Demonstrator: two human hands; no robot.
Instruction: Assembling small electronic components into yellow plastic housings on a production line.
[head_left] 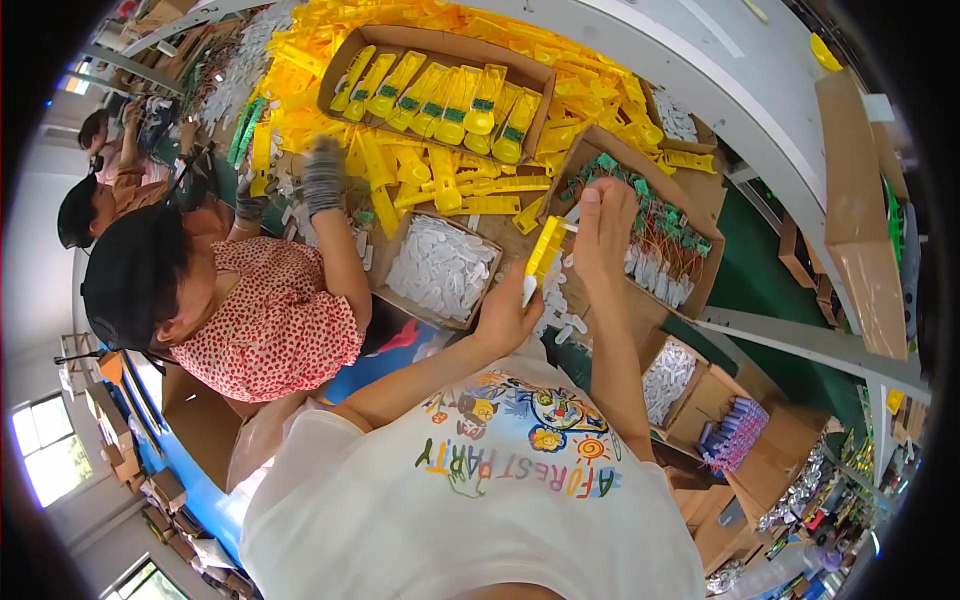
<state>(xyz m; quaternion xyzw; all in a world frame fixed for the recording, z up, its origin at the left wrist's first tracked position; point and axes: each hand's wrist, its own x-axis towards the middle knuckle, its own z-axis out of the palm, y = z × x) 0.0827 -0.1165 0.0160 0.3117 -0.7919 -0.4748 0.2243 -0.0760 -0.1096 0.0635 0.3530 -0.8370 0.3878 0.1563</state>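
My left hand (508, 312) is closed round the lower end of a long yellow plastic casing (546, 250), which stands tilted in front of me. A white oval piece (529, 290) shows at the casing's lower end, by my left fingers. Close to the casing's upper end, my right hand (604, 228) has its fingers pressed together. A small white piece (569, 226) sticks out from those fingers toward the casing; its full shape is hidden. Loose white plastic pieces (560, 310) lie below, between my hands.
A cardboard box of green circuit boards with wires (665, 225) stands at my right. Left of my hands is a box of white pieces (440, 265). Behind lie a box of yellow casings (440, 100) and a yellow heap (590, 90). A gloved co-worker (270, 320) works at left.
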